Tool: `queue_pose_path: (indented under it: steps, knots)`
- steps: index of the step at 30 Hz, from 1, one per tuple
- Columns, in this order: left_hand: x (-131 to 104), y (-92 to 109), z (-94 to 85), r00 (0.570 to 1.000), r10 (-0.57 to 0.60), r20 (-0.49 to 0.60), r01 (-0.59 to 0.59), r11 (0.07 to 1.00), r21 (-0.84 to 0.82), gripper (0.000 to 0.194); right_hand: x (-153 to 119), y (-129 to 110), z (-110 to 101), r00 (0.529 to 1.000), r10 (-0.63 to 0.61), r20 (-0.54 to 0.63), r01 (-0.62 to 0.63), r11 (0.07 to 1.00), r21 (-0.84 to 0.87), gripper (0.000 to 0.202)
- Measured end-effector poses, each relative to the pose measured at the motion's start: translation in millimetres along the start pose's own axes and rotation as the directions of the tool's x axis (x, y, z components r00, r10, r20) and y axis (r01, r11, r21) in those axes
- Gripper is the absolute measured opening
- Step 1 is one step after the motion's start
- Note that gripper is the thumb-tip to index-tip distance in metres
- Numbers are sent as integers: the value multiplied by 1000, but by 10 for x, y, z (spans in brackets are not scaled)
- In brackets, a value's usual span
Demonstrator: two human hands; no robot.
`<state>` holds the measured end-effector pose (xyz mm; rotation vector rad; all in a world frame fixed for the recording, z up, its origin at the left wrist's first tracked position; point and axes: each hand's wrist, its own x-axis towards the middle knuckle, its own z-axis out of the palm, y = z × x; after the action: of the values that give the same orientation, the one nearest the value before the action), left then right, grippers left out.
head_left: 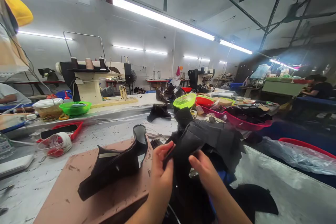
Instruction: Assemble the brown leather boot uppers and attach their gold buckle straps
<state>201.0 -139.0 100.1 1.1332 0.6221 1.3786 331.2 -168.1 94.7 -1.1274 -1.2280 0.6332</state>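
In the centre foreground, my left hand [162, 168] pinches the left edge of a black piece of material [187, 145]. On the piece's right side, the thumb and fingers of my right hand [203, 168] close on it. Behind and to the right of my hands lies a heap of dark sheets [223, 140]. To the left, a folded black shoe-upper-like piece [115, 168] rests on a pinkish board [70, 189]. A further black piece [256, 196] lies at the lower right.
Beyond my hands stand a yellow-green basket [184, 100] and a pink basket [246, 120]. A red tray [78, 129], a clear cup [54, 147] and a green bowl [75, 109] are on the left. A sewing machine [90, 84] stands behind them.
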Motion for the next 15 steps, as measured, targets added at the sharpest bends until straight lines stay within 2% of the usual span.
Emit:
queue_pose_path:
  steps: [3,5,6,8,10,11,15]
  knots:
    - [-40,-65,30,999,37,18,-38,998,58,37,74,-16,175,991,-28,-132,3,984,-180,39]
    - [-6,-66,10,999,-44,23,42,996,84,32,84,-20,203,988,-94,-124,57,960,-274,40]
    - [21,-57,-8,991,-122,57,116,989,95,27,84,-19,193,987,-126,-95,93,950,-298,40]
    - [71,-38,-48,935,-307,177,293,951,99,30,85,-13,148,986,-160,-44,139,941,-310,40]
    - [93,-41,-81,878,-408,249,411,911,44,35,94,-7,94,985,-156,-77,124,942,-313,39]
    - [92,-54,-92,875,-418,244,429,903,6,36,101,-5,72,982,-145,-119,100,943,-318,39]
    - [48,-133,-106,917,-373,146,385,920,-71,44,150,-24,29,951,-112,-289,17,951,-310,43]
